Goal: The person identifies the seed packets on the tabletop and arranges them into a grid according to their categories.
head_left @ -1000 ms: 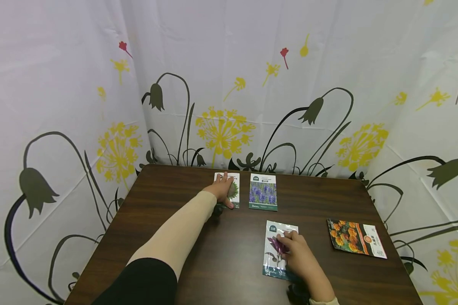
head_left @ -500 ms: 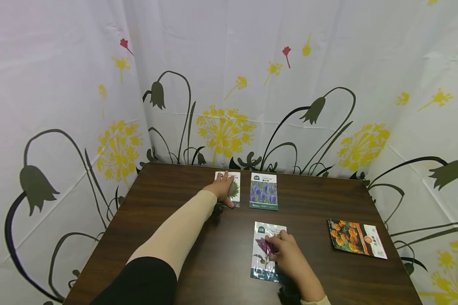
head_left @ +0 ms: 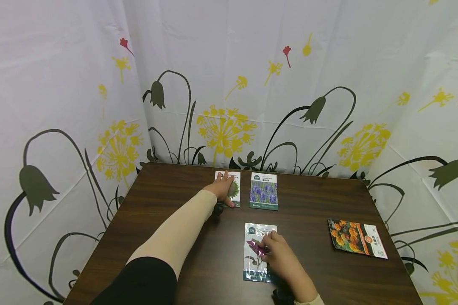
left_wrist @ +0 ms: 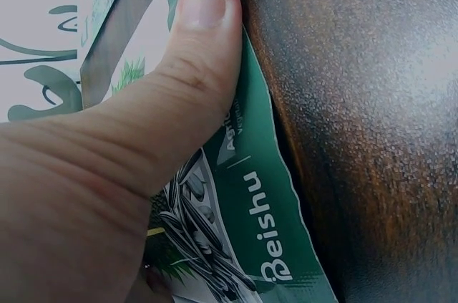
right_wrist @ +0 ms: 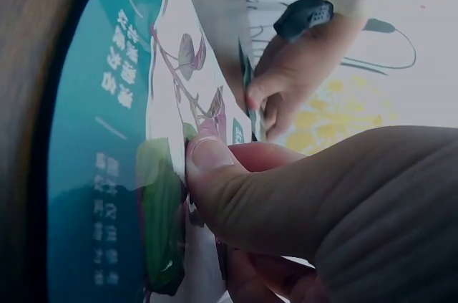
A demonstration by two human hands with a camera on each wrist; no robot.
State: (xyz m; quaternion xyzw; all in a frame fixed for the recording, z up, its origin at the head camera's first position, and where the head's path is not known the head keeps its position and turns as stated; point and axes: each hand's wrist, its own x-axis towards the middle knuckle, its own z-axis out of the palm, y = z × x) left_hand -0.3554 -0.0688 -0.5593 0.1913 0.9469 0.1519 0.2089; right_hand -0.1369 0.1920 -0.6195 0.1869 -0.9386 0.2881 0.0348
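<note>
My left hand (head_left: pixel 222 188) rests spread on a white and green seed packet (head_left: pixel 235 192) at the table's far edge. In the left wrist view the thumb lies straight across its green band (left_wrist: pixel 250 195), where striped seeds are pictured. The right hand (head_left: pixel 284 256) pinches a seed packet with a purple plant on it (head_left: pixel 250 269), nearer the front. Seen from the right wrist, the thumb bears on this packet's face and its teal band (right_wrist: pixel 93 138) stands tilted. A seed packet with blue-purple flowers (head_left: pixel 263 192) lies flat just right of the left hand.
A seed packet with orange flowers (head_left: pixel 356 238) lies turned sideways at the right of the dark wooden table (head_left: pixel 168 182). Behind the table hangs a white curtain (head_left: pixel 221 51) printed with flowers.
My right hand has moved left with the purple-plant seed packet, which now stands below the gap between the two far packets. The left hand has stayed in place.
</note>
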